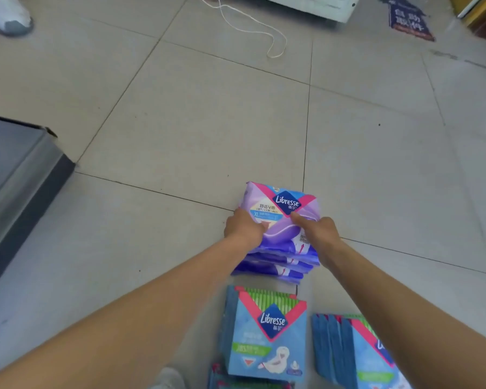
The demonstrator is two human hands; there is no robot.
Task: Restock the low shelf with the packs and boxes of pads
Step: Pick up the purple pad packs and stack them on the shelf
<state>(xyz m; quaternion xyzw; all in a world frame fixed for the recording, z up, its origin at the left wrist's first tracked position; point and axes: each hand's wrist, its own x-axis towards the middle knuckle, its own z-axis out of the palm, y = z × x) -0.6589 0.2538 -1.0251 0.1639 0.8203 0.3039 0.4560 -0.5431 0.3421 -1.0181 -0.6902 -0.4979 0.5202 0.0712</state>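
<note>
A stack of purple Libresse pad packs (281,209) lies on the tiled floor at centre. My left hand (243,227) grips the stack's left side and my right hand (317,234) grips its right side, thumbs on the top pack. Closer to me stands a row of blue Libresse packs (267,332), and a second blue row (357,352) is to its right, partly behind my right arm. The low grey shelf (17,175) juts in at the left edge.
A white cord (253,26) loops on the floor at the back. Someone's white shoe (7,15) is at the top left. A blue floor sticker (410,21) and a white cabinet base (320,7) lie at the far end.
</note>
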